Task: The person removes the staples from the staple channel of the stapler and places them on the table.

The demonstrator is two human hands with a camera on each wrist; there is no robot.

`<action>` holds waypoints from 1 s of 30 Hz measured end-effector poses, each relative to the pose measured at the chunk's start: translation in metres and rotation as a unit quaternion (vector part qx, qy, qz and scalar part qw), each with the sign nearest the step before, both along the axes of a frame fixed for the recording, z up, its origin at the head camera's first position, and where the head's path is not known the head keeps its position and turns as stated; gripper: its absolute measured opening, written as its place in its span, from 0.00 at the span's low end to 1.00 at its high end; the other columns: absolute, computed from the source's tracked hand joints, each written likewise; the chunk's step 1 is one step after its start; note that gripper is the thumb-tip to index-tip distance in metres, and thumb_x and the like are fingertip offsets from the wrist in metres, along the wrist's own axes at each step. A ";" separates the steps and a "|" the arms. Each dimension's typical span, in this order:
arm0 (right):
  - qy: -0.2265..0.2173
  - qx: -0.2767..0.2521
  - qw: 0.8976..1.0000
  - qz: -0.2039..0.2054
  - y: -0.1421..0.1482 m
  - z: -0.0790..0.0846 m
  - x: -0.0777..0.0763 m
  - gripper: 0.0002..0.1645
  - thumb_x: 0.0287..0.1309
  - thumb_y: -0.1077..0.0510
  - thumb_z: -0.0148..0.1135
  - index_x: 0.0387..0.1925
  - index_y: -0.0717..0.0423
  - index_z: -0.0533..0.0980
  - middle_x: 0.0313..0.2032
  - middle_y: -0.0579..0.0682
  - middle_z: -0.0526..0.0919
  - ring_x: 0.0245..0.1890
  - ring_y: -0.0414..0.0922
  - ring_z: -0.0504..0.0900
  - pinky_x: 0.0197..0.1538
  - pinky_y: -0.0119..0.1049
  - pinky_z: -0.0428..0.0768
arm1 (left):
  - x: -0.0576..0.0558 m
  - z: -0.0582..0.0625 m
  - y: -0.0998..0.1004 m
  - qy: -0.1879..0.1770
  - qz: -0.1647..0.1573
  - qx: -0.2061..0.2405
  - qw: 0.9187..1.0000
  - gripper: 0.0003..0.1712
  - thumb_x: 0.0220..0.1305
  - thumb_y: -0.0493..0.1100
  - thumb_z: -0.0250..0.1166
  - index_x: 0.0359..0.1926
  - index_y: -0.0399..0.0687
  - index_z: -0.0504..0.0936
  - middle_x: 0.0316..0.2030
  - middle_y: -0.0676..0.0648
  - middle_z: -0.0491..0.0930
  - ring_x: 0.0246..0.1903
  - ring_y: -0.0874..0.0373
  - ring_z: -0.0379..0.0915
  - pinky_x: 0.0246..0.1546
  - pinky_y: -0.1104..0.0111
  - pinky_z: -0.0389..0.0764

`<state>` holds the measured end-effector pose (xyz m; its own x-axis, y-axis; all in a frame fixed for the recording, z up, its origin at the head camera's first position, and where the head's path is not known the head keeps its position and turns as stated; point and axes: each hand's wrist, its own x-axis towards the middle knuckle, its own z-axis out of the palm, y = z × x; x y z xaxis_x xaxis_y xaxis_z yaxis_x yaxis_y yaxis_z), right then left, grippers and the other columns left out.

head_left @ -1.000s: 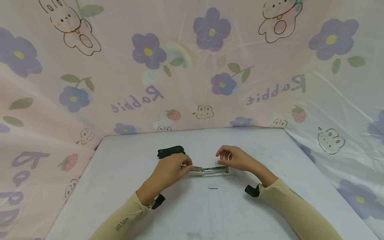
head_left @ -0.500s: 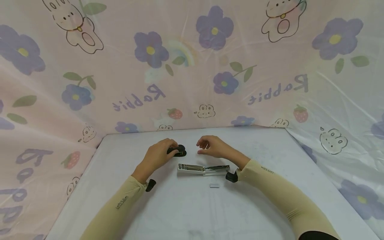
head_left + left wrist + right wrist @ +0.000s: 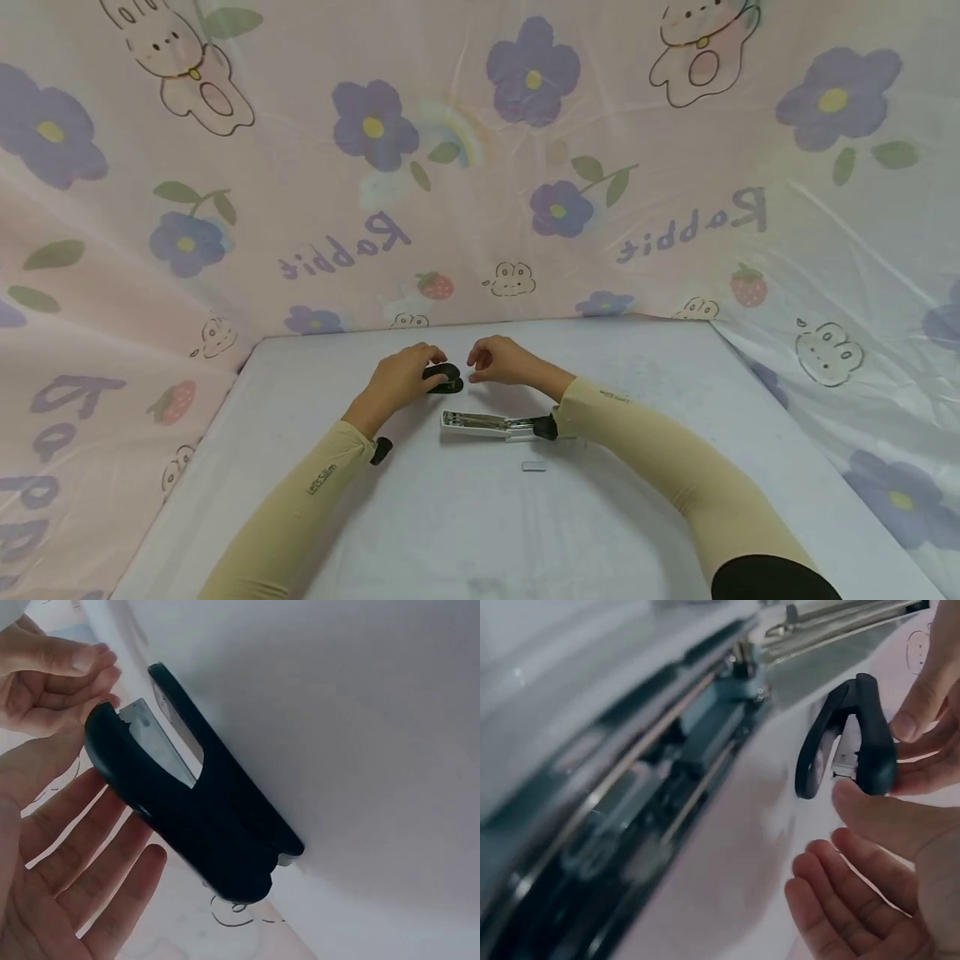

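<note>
A black stapler (image 3: 444, 377) sits on the table, its arm and base spread apart at the front. My left hand (image 3: 399, 379) holds it from the left; in the left wrist view the stapler (image 3: 187, 802) hides part of the fingers. Just right of its front end is my right hand (image 3: 504, 362), fingers loosely curled around nothing. In the right wrist view the right thumb is close to the stapler's (image 3: 874, 742) front tip; contact cannot be told. Nearer the person lies a white stapler (image 3: 474, 423) unfolded flat, its metal channel showing, partly hidden by the right wrist camera.
A small grey strip (image 3: 534, 467), which looks like staples, lies in front of the white stapler. The white table (image 3: 420, 533) ends at a printed cloth backdrop (image 3: 465, 200) at the back and sides.
My left hand has gone from the white stapler to the black one and holds it. My right hand has moved left and away from me, to beside the black stapler's front.
</note>
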<state>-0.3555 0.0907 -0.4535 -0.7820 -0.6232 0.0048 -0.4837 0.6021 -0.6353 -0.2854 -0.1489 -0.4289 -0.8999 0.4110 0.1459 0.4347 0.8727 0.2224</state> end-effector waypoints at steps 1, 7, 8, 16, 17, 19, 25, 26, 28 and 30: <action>-0.003 0.008 1.000 0.000 -0.002 -0.001 -0.002 0.17 0.63 0.57 0.80 0.49 0.61 0.85 0.37 0.47 0.87 0.38 0.40 0.84 0.46 0.34 0.83 | -0.001 0.000 0.000 -0.006 0.002 0.000 1.000 0.21 0.73 0.51 0.73 0.61 0.49 0.84 0.56 0.48 0.86 0.55 0.49 0.84 0.51 0.49 0.86; -0.027 0.039 0.999 -0.007 -0.013 -0.007 -0.007 0.15 0.60 0.58 0.81 0.45 0.58 0.85 0.34 0.47 0.86 0.35 0.40 0.81 0.41 0.32 0.79 | -0.009 -0.005 0.005 -0.034 0.003 0.000 0.999 0.22 0.73 0.51 0.73 0.62 0.49 0.84 0.56 0.46 0.86 0.56 0.48 0.84 0.51 0.48 0.85; -0.033 0.041 0.999 -0.006 -0.015 -0.007 -0.007 0.15 0.60 0.58 0.81 0.45 0.58 0.85 0.34 0.48 0.86 0.34 0.40 0.81 0.41 0.32 0.79 | -0.010 -0.006 0.006 -0.037 0.004 -0.002 0.999 0.23 0.73 0.52 0.73 0.62 0.49 0.84 0.57 0.46 0.86 0.56 0.48 0.84 0.52 0.48 0.85; -0.043 0.054 0.998 -0.002 -0.024 -0.007 -0.007 0.18 0.58 0.57 0.83 0.45 0.59 0.85 0.34 0.48 0.84 0.34 0.41 0.78 0.37 0.30 0.76 | -0.014 -0.011 0.009 -0.035 0.012 -0.033 0.999 0.25 0.72 0.54 0.73 0.63 0.49 0.83 0.57 0.44 0.86 0.56 0.46 0.84 0.52 0.48 0.85; -0.045 0.053 0.998 -0.002 -0.025 -0.007 -0.006 0.18 0.57 0.57 0.83 0.46 0.59 0.85 0.34 0.48 0.83 0.34 0.40 0.78 0.37 0.30 0.76 | -0.014 -0.011 0.010 -0.036 0.013 -0.038 0.999 0.25 0.72 0.54 0.73 0.63 0.49 0.83 0.57 0.43 0.86 0.56 0.46 0.84 0.52 0.48 0.85; -0.050 0.050 0.997 -0.001 -0.026 -0.008 -0.006 0.19 0.57 0.57 0.83 0.46 0.60 0.85 0.34 0.48 0.83 0.33 0.40 0.78 0.37 0.30 0.75 | -0.014 -0.012 0.011 -0.040 0.014 -0.048 0.998 0.26 0.71 0.54 0.74 0.63 0.49 0.83 0.57 0.43 0.87 0.55 0.45 0.84 0.51 0.47 0.85; -0.060 0.035 0.998 0.000 -0.029 -0.007 -0.004 0.19 0.57 0.59 0.83 0.45 0.61 0.83 0.31 0.48 0.83 0.29 0.39 0.77 0.34 0.29 0.75 | -0.016 -0.013 0.014 -0.038 0.017 -0.078 0.996 0.24 0.68 0.53 0.76 0.59 0.50 0.84 0.53 0.44 0.88 0.51 0.45 0.86 0.48 0.48 0.86; -0.062 0.032 0.998 0.000 -0.029 -0.007 -0.004 0.19 0.57 0.59 0.82 0.46 0.61 0.82 0.31 0.48 0.83 0.29 0.39 0.77 0.34 0.29 0.75 | -0.016 -0.013 0.015 -0.036 0.018 -0.084 0.996 0.23 0.67 0.53 0.76 0.59 0.50 0.84 0.52 0.44 0.88 0.50 0.45 0.86 0.49 0.48 0.86; -0.063 0.027 0.998 0.001 -0.029 -0.007 -0.003 0.19 0.58 0.60 0.82 0.46 0.61 0.82 0.31 0.48 0.83 0.29 0.39 0.78 0.34 0.29 0.75 | -0.017 -0.014 0.016 -0.031 0.018 -0.093 0.995 0.22 0.67 0.52 0.76 0.57 0.50 0.84 0.51 0.44 0.89 0.49 0.45 0.87 0.48 0.48 0.86; -0.064 0.024 0.998 -0.004 -0.030 -0.008 -0.003 0.19 0.58 0.60 0.82 0.45 0.61 0.82 0.30 0.48 0.82 0.28 0.39 0.77 0.33 0.29 0.75 | -0.018 -0.015 0.016 -0.025 0.019 -0.099 0.995 0.21 0.67 0.52 0.77 0.55 0.50 0.85 0.50 0.45 0.89 0.48 0.45 0.87 0.47 0.49 0.86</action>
<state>-0.3587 0.0609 -0.4613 -0.7790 -0.6143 -0.1255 -0.3953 0.6366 -0.6622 -0.3039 -0.1326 -0.4436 -0.9194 0.3928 0.0199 0.3933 0.9171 0.0655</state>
